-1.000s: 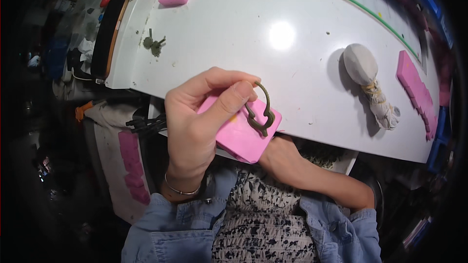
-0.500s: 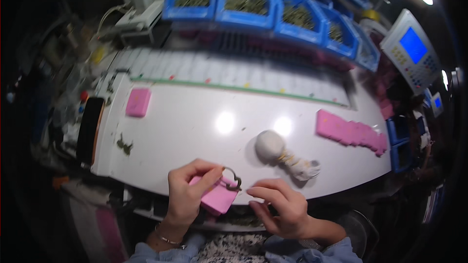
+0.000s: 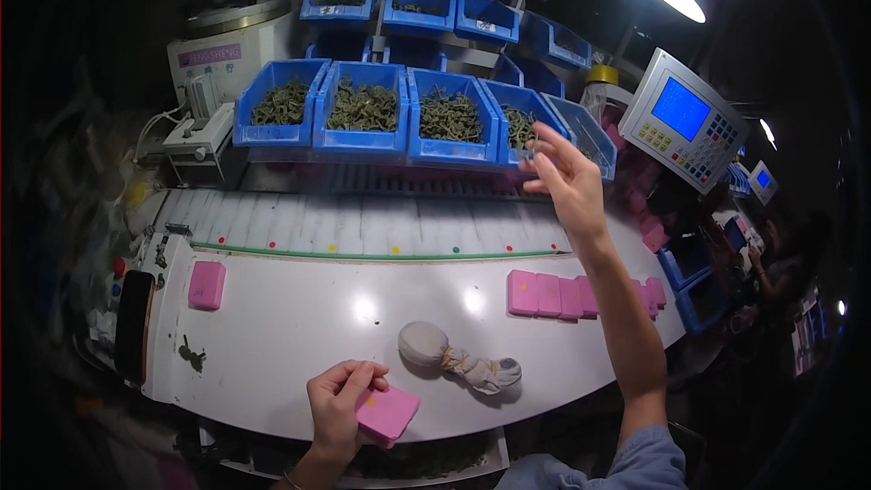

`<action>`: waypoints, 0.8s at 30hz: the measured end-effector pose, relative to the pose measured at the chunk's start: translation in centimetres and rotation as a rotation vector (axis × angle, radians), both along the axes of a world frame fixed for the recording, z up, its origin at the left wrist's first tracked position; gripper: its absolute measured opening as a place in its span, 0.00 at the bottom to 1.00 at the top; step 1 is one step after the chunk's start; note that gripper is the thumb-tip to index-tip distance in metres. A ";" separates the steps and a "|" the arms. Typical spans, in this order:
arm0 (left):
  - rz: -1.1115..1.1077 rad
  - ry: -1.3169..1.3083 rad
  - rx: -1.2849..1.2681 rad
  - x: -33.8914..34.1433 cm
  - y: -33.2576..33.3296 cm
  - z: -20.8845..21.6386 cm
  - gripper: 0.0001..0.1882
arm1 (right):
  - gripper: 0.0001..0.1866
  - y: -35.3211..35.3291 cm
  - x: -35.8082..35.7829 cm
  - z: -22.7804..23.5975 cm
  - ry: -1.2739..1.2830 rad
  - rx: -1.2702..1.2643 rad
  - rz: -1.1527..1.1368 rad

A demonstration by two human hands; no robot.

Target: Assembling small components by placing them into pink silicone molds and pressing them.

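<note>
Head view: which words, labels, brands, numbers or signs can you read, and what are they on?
Wording isn't copied here, only placed:
Purple strip on the pale machine, upper left: lettering, legible.
White label on an upper blue bin: too small to read.
Control panel, right: screen and key markings too small to read.
Pink block, far left: faint mark, unreadable.

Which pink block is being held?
The pink block held in the left hand, at the near edge of the white table. The lone block at far left and the row of blocks at right rest on the table.
</note>
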State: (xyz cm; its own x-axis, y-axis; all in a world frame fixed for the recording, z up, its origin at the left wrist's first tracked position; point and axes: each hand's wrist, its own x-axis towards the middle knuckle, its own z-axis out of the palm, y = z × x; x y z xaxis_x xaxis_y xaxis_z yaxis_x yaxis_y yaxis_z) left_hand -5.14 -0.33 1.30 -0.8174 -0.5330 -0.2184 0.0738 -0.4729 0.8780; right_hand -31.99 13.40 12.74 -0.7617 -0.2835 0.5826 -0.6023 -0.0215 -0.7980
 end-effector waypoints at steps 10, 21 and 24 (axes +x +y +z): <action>0.288 0.030 0.213 3.5 -3.6 -2.5 0.20 | 0.07 2.9 22.4 -12.2 0.036 0.657 0.932; 0.058 0.189 0.095 2.6 -1.2 -1.1 0.24 | 0.15 4.6 27.4 -17.7 0.106 0.932 0.983; 0.090 0.219 0.109 2.6 -1.3 -1.9 0.25 | 0.15 4.6 28.0 -18.3 0.104 0.970 1.099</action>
State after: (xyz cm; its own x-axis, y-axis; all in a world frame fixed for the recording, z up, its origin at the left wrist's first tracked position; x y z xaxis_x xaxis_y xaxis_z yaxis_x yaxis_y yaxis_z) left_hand -2.50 -1.60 -0.61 -0.8019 -0.5888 -0.1013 0.3030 -0.5469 0.7805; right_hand -3.96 18.05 -5.57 0.1234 -0.9835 -0.1323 -0.6920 0.0103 -0.7218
